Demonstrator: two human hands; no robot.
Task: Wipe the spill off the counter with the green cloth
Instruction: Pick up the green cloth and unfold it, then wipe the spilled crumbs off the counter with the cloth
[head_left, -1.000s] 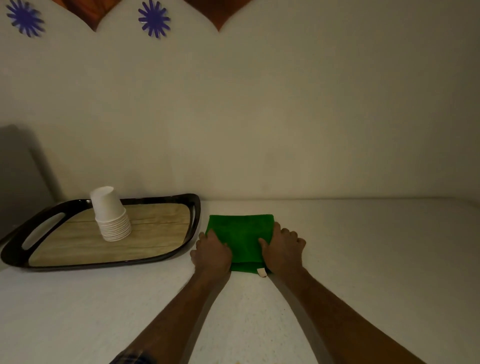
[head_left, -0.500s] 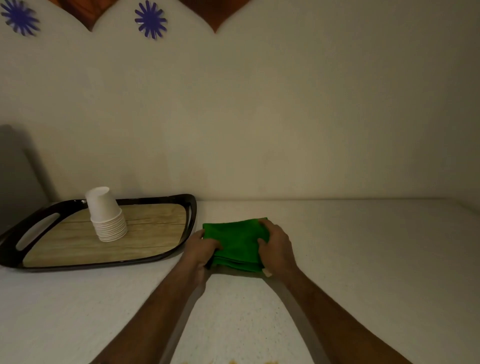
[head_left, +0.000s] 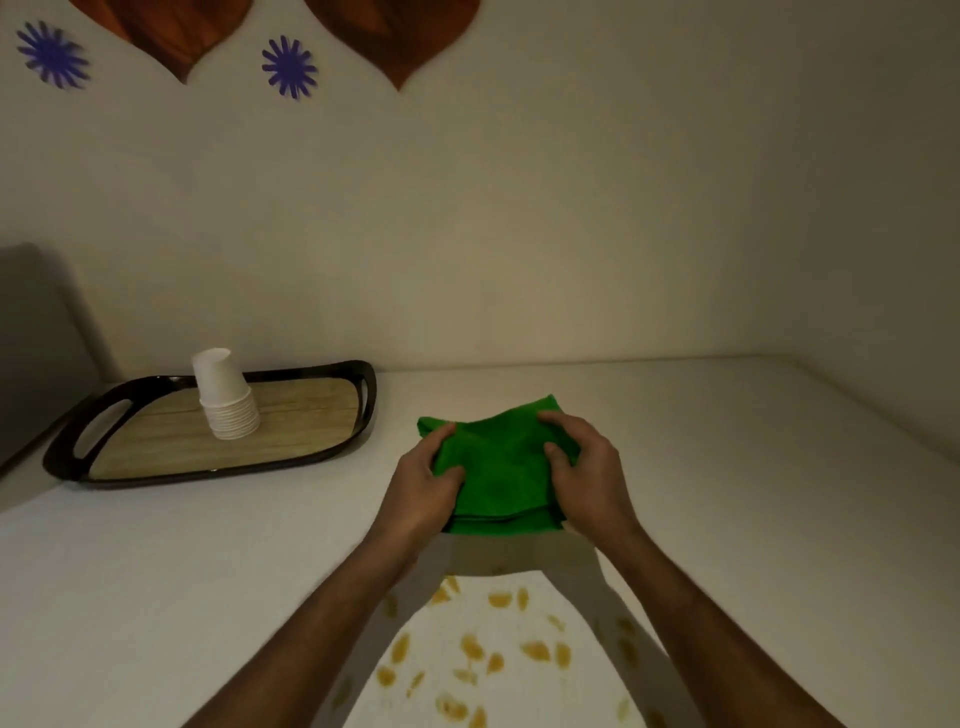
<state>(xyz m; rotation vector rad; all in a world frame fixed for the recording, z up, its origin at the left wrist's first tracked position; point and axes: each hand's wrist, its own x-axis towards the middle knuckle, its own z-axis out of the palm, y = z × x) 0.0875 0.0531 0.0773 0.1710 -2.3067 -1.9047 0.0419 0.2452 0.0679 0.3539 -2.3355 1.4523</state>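
Folded green microfibre cloth (head_left: 501, 467), centre of frame, on pale counter (head_left: 753, 493): pinched at left edge by left hand (head_left: 423, 491), at right edge by right hand (head_left: 584, 475). Scattered orange-yellow spill (head_left: 493, 660): directly below cloth, lower centre, between forearms; equally near both hands. Partly shadowed; lower extent cut off by frame edge.
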